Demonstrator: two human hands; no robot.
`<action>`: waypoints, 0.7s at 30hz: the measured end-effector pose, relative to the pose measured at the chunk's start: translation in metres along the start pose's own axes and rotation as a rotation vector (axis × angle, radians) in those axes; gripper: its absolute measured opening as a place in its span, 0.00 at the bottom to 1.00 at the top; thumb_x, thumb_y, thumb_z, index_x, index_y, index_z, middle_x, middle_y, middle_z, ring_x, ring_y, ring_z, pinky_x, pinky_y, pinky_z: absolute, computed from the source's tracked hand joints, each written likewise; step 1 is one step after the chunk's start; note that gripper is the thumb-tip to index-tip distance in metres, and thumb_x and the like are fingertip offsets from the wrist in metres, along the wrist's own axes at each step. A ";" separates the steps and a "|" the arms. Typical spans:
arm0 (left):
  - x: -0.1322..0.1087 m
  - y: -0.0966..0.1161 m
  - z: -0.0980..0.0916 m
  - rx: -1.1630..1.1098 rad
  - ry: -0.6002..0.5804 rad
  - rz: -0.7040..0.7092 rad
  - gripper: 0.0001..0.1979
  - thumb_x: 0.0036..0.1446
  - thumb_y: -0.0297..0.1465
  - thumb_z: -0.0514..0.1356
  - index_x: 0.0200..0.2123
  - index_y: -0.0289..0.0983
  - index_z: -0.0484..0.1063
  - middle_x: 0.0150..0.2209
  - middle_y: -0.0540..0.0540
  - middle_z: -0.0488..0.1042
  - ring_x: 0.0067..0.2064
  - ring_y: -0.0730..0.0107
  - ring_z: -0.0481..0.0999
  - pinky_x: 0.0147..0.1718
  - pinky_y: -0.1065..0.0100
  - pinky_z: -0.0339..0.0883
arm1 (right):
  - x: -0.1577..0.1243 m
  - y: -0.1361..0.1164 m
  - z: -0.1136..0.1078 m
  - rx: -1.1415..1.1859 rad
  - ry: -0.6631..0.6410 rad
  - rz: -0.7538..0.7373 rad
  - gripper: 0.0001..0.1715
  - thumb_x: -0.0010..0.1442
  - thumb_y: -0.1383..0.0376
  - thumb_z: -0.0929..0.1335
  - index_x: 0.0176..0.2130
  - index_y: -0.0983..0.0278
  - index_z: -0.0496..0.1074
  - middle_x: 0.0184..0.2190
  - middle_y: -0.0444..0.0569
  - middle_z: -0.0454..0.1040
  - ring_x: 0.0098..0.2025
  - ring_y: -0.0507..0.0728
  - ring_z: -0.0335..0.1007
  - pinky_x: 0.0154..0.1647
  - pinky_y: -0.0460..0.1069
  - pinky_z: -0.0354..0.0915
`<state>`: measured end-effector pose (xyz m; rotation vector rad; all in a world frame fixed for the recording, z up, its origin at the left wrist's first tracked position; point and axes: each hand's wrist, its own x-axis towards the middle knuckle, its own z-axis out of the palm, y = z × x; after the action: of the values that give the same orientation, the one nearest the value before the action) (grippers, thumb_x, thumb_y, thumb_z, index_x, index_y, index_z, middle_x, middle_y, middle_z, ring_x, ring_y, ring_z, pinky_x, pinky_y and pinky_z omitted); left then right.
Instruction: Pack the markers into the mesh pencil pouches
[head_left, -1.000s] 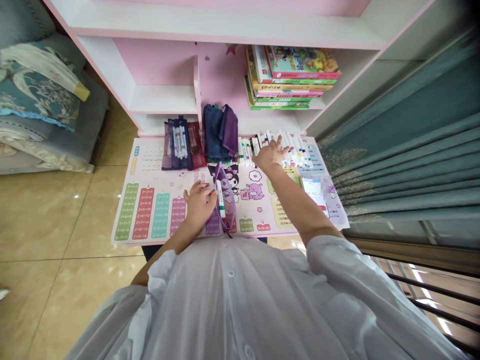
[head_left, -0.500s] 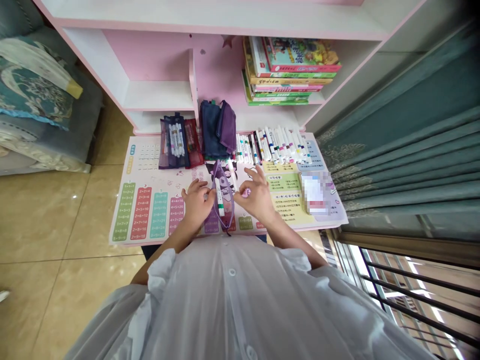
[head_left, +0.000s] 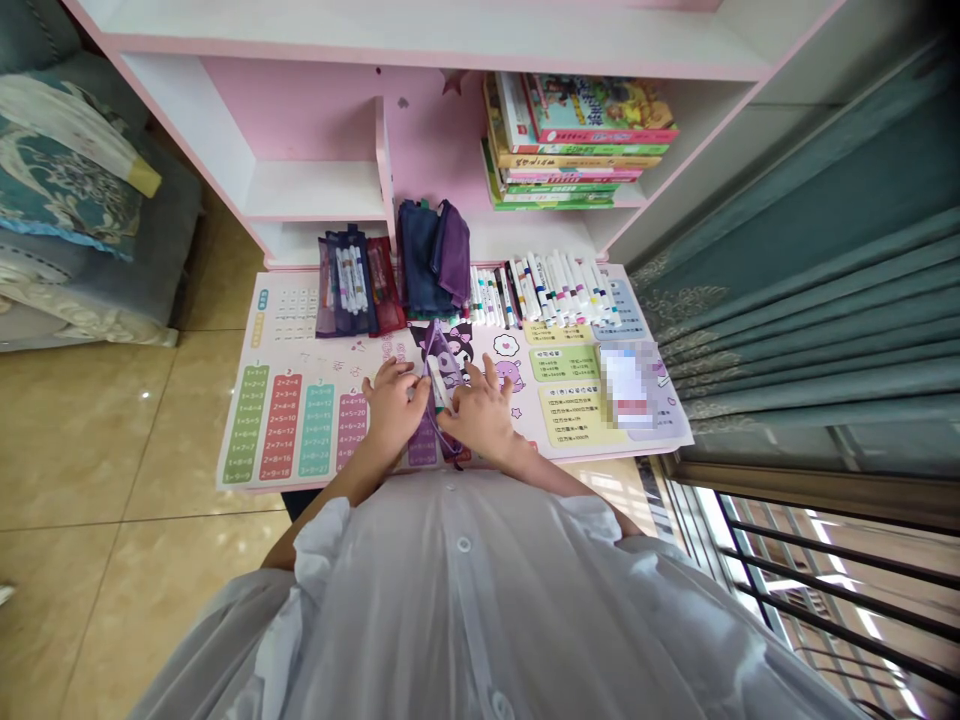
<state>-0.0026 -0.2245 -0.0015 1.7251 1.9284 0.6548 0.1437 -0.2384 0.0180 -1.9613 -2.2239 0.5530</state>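
Observation:
A purple mesh pencil pouch [head_left: 441, 362] lies open on the printed desk mat [head_left: 300, 420], with white markers inside. My left hand [head_left: 394, 398] grips the pouch's left edge with closed fingers. On the pouch's right side rests my right hand [head_left: 480, 410], its fingers bent over the opening and pressing a white marker [head_left: 437, 385] into it. At the back of the desk a row of several white markers [head_left: 547, 290] lies side by side.
Mesh pouches holding pens [head_left: 351, 285] and a dark blue and purple pouch [head_left: 435, 255] stand against the pink shelf unit [head_left: 315, 190]. Stacked books [head_left: 577, 140] fill the right shelf. A green curtain [head_left: 810, 300] hangs to the right, and a sofa [head_left: 75, 220] sits to the left.
My right hand left the row of markers at the back, came toward me with a white marker, and now rests on the pouch. My left hand stayed on the pouch.

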 end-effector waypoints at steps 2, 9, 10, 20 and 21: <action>0.000 -0.001 0.000 0.011 -0.007 0.004 0.11 0.62 0.34 0.59 0.28 0.40 0.76 0.54 0.42 0.78 0.66 0.51 0.66 0.65 0.37 0.50 | 0.002 -0.002 0.000 -0.024 -0.040 -0.003 0.13 0.54 0.62 0.69 0.35 0.66 0.81 0.68 0.63 0.62 0.73 0.77 0.43 0.66 0.77 0.47; 0.001 -0.002 0.000 0.015 -0.018 0.006 0.11 0.62 0.34 0.59 0.28 0.40 0.76 0.54 0.42 0.78 0.66 0.54 0.66 0.65 0.39 0.49 | 0.005 0.000 0.006 -0.057 -0.104 -0.040 0.16 0.58 0.59 0.69 0.39 0.66 0.82 0.68 0.65 0.61 0.74 0.76 0.42 0.67 0.75 0.48; 0.001 -0.001 0.000 0.012 -0.018 0.006 0.11 0.62 0.34 0.59 0.28 0.40 0.76 0.54 0.42 0.78 0.66 0.54 0.66 0.65 0.39 0.49 | 0.004 0.001 0.007 -0.052 -0.094 -0.045 0.15 0.58 0.59 0.69 0.38 0.66 0.81 0.68 0.64 0.62 0.74 0.75 0.43 0.68 0.75 0.48; 0.000 -0.001 -0.001 -0.014 -0.020 -0.007 0.12 0.62 0.34 0.58 0.27 0.40 0.76 0.54 0.42 0.78 0.66 0.52 0.65 0.65 0.36 0.48 | 0.058 0.049 -0.023 0.046 0.373 0.058 0.14 0.63 0.62 0.66 0.33 0.63 0.79 0.63 0.57 0.69 0.71 0.71 0.51 0.66 0.72 0.56; 0.000 -0.001 -0.002 -0.014 -0.022 -0.008 0.12 0.62 0.34 0.58 0.27 0.40 0.75 0.54 0.41 0.78 0.66 0.53 0.65 0.65 0.36 0.48 | 0.071 0.058 -0.027 0.014 0.373 0.088 0.13 0.62 0.63 0.66 0.32 0.64 0.79 0.63 0.58 0.68 0.72 0.72 0.50 0.66 0.73 0.55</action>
<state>-0.0043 -0.2251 -0.0009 1.7087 1.9098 0.6422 0.1958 -0.1586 0.0129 -1.9708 -1.9091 0.1880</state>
